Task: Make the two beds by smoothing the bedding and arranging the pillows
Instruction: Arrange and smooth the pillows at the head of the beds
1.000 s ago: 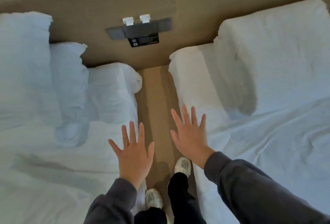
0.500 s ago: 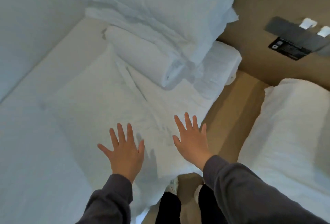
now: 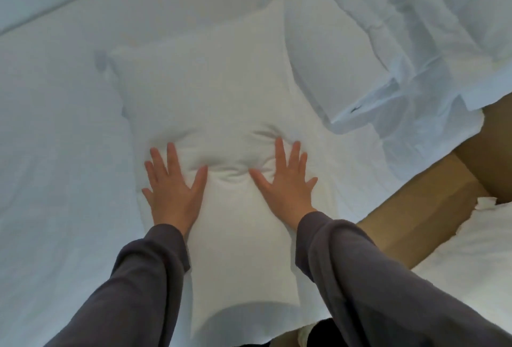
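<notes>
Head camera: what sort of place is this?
Most likely a hotel or guest bedroom with twin beds: a white bed, a second bed across a narrow strip of brown floor, and white pillows piled at the upper right.

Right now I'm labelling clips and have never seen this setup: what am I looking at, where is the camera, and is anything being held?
No machine here: a person wears a camera on the head, and it looks down at their own arms in grey sleeves. The left hand and right hand press flat, fingers spread, on a white pillow lying on the bed, denting it. Neither hand holds anything. More pillows lie piled at upper right. A strip of brown floor separates this bed from a second bed at lower right.
</notes>
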`<state>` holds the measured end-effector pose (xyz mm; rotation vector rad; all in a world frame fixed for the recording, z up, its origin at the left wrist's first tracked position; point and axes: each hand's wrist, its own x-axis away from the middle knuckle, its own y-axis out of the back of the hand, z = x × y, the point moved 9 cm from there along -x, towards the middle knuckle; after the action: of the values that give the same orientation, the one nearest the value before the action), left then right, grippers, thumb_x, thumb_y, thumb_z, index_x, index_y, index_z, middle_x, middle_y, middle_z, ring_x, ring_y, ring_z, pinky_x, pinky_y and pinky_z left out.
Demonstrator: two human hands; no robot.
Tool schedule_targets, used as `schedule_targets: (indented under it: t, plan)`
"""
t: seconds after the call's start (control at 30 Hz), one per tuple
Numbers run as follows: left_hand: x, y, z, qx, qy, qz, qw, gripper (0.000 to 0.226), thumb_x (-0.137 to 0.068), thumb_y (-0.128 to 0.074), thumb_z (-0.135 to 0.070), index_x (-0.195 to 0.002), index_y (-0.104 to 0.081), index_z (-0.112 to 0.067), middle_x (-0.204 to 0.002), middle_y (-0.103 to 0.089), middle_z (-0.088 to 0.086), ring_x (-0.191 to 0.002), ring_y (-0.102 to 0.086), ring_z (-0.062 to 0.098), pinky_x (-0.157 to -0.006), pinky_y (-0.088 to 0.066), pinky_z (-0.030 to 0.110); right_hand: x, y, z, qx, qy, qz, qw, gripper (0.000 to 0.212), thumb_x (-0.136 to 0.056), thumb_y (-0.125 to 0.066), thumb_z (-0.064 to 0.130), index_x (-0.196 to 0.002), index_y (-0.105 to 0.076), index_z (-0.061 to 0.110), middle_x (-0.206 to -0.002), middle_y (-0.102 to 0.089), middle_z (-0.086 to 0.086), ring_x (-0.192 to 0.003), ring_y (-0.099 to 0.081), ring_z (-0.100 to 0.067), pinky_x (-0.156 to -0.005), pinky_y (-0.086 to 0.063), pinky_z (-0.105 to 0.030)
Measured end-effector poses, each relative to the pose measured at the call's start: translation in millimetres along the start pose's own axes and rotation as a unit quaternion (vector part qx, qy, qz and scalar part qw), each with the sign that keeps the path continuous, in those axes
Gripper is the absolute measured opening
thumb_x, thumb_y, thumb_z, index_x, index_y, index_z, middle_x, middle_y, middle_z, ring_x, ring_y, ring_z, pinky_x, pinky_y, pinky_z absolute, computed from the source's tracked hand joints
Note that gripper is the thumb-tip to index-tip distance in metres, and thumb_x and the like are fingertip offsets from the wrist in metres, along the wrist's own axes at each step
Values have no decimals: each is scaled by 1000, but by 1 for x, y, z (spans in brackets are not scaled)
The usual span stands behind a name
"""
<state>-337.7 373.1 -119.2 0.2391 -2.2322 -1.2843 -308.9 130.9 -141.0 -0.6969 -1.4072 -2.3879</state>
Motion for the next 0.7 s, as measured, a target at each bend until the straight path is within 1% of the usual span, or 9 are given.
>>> schedule_targets:
  t: [0.07,0.17,0.27,0.33,0.4,0.47,0.53,0.57,0.7]
  plan:
    - [-15,-8,25,39,43,-14,998,85,-89,-39,-68,-154,2,-33,-163,8,2,-150,5,24,-116,-10,60,-12,-9,-16,-23,-36,-4,999,94,-82,-35,81,-148,22,44,-160,24,0,-148,17,-28,-110,-6,-71]
    - [-28,-20,52,86,71,-14,994,94,-84,-44,-73,-154,2,-29,-163,2,8,-149,0,26,-118,-12,54,-24,-16,-43,-83,-109,5,991,106,-77,-44,82,-150,20,39,-162,16,-6,-149,8,-33,-111,-5,-70]
    - [-35,-28,68,165,110,4,980,107,-78,-55,-74,-155,1,-25,-161,-11,10,-148,-14,26,-119,-16,46,-35,-21,-64,-160,-160,25,974,124,-61,-50,90,-150,17,37,-161,-12,-10,-146,-20,-32,-114,-20,-60]
    - [-34,-33,85,236,193,28,952,112,-75,-60,-74,-154,-5,-19,-156,-26,12,-142,-31,28,-116,-25,40,-35,-21,-64,-228,-162,35,959,125,-60,-60,85,-153,0,27,-152,-35,-10,-136,-40,-28,-112,-33,-47]
    - [-25,-35,93,278,272,50,920,111,-71,-62,-77,-149,-21,-9,-148,-40,13,-132,-43,31,-111,-33,40,-29,-13,-60,-272,-159,13,949,98,-68,-70,72,-140,-34,15,-134,-53,-5,-121,-54,-23,-103,-43,-38]
    - [-17,-29,85,295,283,45,911,102,-69,-63,-77,-139,-40,-6,-139,-51,11,-124,-51,30,-105,-39,38,-19,-2,-49,-308,-144,-18,940,65,-70,-75,63,-116,-52,23,-113,-62,5,-108,-60,-19,-94,-47,-33]
    - [-7,-13,72,299,269,10,915,90,-72,-63,-74,-131,-52,-7,-130,-58,9,-117,-55,30,-101,-42,37,-4,8,-34,-347,-118,-37,930,41,-71,-78,56,-99,-58,33,-99,-65,14,-101,-63,-14,-91,-49,-31]
    - [0,-3,65,296,262,-12,918,83,-75,-63,-71,-128,-55,-8,-127,-59,10,-115,-56,31,-99,-44,37,4,14,-29,-368,-110,-45,922,35,-71,-79,53,-93,-60,33,-96,-66,16,-98,-64,-12,-91,-50,-31]
    - [45,52,35,340,243,-86,905,67,-80,-67,-58,-124,-59,-9,-121,-62,9,-108,-59,27,-93,-46,35,51,65,-20,-414,-99,-80,901,28,-74,-80,42,-93,-66,27,-93,-71,10,-92,-67,-11,-88,-54,-33]
